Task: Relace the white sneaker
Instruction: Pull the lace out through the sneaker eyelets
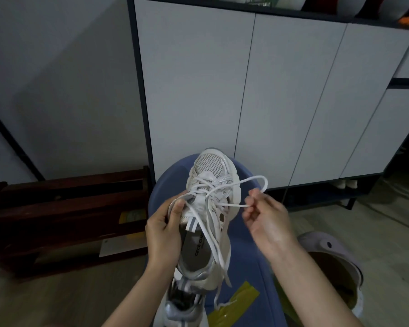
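Left hand: the left hand (164, 228) gripped the white mesh-toed sneaker (208, 218) at its left flank, thumb pressed on the tongue edge, probably to steady it against the pull.
Sneaker: it rested along the middle of the blue rounded stool seat (242, 258), long axis running away from the person, toe towards the seat's far edge, heel near.
Lace: the white flat shoelace (232, 205) ran taut rightwards from the eyelets.
Right hand: the right hand (266, 217), well apart from the left, pinched the lace, a loop arching above it, likely drawing slack through.
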